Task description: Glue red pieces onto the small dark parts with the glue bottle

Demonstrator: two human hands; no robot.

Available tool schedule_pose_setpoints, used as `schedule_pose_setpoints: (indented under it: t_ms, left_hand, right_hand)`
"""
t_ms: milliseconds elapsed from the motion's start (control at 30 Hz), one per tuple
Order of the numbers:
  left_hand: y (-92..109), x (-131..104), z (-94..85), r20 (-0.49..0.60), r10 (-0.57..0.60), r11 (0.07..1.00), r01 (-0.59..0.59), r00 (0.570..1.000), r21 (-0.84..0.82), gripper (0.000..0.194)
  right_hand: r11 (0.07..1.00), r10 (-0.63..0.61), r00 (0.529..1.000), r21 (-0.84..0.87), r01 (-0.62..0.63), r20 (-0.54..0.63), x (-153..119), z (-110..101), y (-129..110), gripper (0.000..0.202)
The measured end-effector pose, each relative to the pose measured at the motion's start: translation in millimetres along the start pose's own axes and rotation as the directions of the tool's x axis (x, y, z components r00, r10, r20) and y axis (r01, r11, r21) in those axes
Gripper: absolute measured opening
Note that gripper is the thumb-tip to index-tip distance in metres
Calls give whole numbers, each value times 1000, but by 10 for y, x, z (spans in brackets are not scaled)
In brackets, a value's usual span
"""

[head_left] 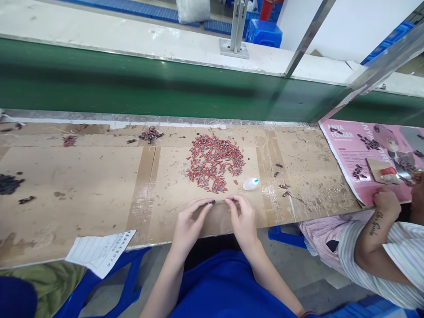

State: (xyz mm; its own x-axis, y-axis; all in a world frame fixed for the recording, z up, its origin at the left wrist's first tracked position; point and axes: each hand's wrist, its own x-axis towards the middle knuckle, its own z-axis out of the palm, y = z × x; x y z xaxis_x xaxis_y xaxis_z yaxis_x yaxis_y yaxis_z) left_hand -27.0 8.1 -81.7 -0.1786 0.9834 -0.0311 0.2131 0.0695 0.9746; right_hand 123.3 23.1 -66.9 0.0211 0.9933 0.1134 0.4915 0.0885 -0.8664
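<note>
My left hand (pixel 187 225) is closed in a pinch, with a small black part (pixel 212 202) at its thumb and fingertip. Across a narrow gap, my right hand (pixel 244 217) also pinches; what sits at its fingertips is too small to make out. Just beyond both hands spreads a loose pile of small red-and-grey pieces (pixel 215 161) on the cardboard-covered table (pixel 185 210). A small white squeeze bottle (pixel 251 183) with a blue tip lies on its side near my right hand.
Dark pieces form a heap (pixel 9 184) at far left and a cluster (pixel 151 135) near the back. A paper sheet (pixel 101 251) overhangs the front edge. On the right, a co-worker's arm (pixel 377 225) rests by a pink poster (pixel 344 145). A green belt (pixel 149 90) runs behind.
</note>
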Motion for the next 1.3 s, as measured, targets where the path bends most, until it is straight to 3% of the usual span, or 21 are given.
schedule_pose_setpoints:
  t_ms: [100, 400, 600, 700, 833, 967, 1133, 1300]
  left_hand:
    - [7, -4, 11, 42, 16, 1000, -16, 999, -2, 21]
    - [83, -16, 48, 120, 110, 994, -111, 987, 1, 17]
    - [118, -28, 74, 133, 79, 997, -78, 988, -10, 17]
    - [127, -55, 93, 140, 5, 1000, -3, 990, -18, 20]
    - [145, -100, 138, 123, -55, 997, 62, 991, -54, 23]
    - [196, -105, 187, 141, -89, 988, 105, 986, -109, 22]
    - [257, -74, 200, 177, -121, 965, 158, 977, -210, 28]
    - [303, -87, 161, 86, -124, 967, 140, 989, -214, 26]
  right_hand:
    - [996, 8, 998, 93, -14, 60, -26, -17, -101, 17]
    - [998, -63, 995, 32, 60, 79, -32, -78, -87, 17]
    - [979, 63, 993, 185, -81, 102, -42, -116, -89, 13]
    - [919, 180, 977, 334, -209, 116, -25, -104, -60, 11]
    - [753, 321, 920, 528, -393, 226, -1, -77, -6, 21]
    - [658, 388, 882, 590, -468, 267, 15, -96, 14, 28]
    - [719, 349, 903, 546, -430, 252, 25, -209, -54, 27]
    - [747, 324, 903, 509, -428, 284, 14, -333, -178, 23]
